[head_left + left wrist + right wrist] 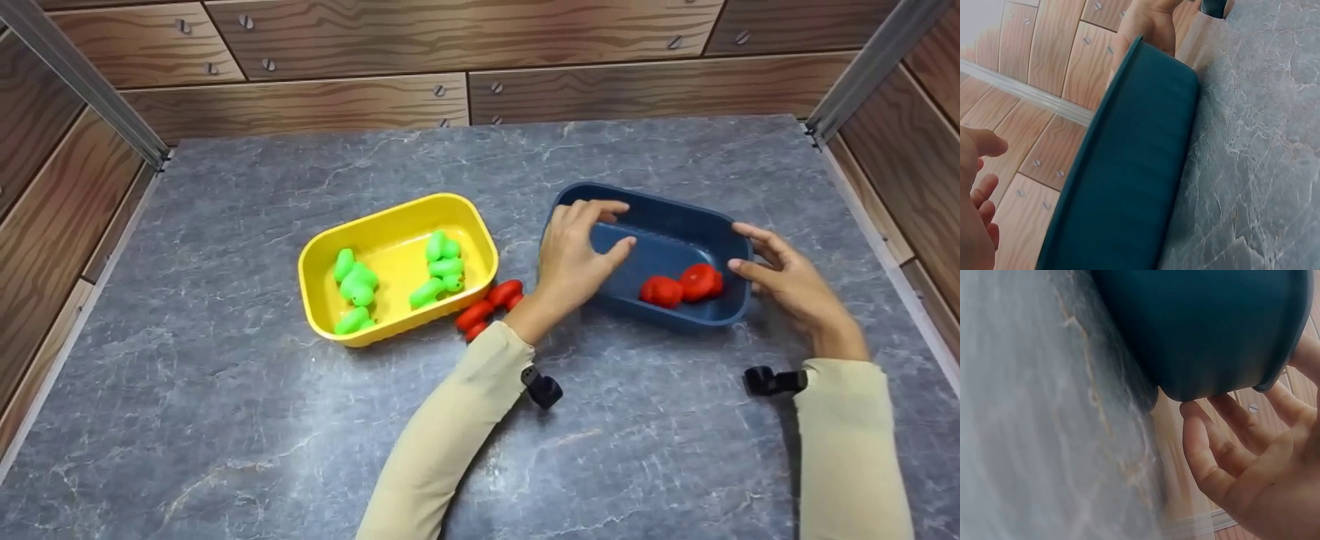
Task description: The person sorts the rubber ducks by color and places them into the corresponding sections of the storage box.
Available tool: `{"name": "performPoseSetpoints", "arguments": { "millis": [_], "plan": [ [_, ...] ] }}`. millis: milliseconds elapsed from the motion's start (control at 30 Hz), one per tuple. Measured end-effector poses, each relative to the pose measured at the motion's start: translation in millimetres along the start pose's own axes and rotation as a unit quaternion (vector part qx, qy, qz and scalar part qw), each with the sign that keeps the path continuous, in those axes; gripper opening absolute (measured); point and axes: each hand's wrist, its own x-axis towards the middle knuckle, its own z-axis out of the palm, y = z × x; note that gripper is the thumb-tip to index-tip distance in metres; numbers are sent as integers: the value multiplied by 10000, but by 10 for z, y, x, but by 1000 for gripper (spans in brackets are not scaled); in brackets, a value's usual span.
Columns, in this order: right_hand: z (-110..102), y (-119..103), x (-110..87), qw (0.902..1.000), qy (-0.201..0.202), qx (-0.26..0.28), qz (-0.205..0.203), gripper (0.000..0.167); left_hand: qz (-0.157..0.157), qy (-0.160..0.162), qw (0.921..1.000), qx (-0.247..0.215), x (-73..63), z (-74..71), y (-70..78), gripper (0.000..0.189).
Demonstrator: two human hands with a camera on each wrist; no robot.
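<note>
My left hand (574,251) hovers over the left end of a dark blue bin (649,206), thumb and fingers spread apart with nothing between them. In the left wrist view, its fingers (985,197) stand off from the bin's long outer wall (1123,152). At the bin's right end, my right hand (799,285) grips the wall, thumb at the rim. The right wrist view has its fingers (1199,439) bent against the bin's outer side (1202,332). Two rounded red lumpy pieces (701,283) lie inside the bin, near its right front corner.
Left of the blue bin stands a yellow bin (397,332) holding several bright green segmented toys (358,283). A red segmented toy (476,313) lies on the grey marbled table (225,420) against the yellow bin, partly behind my left forearm. Wood-patterned panels (360,37) enclose the table.
</note>
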Motion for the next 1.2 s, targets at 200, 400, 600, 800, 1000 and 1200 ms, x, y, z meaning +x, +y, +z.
{"name": "performPoseSetpoints", "arguments": {
  "millis": [200,400,600,800,1000,1200],
  "plan": [
    [2,13,8,10000,12,24,-14,48,215,-160,9986,-463,-60,-165,20,35],
    [7,2,-3,10000,29,-15,-11,48,108,-508,9889,-1391,-125,-517,26,42],
    [0,-4,-13,10000,56,-46,27,48,-44,-720,9819,-1749,-245,-776,-17,45],
    [-8,2,-5,9999,47,129,-3,48,-57,-722,9869,-1441,-348,-906,-91,45],
    [-2,0,-7,9998,11,177,34,48,-221,-680,9916,-1081,-415,-985,-158,45],
    [20,-4,-3,9995,-72,315,-9,48,-390,-737,9935,-770,-497,-1096,-241,49]
  ]
}}
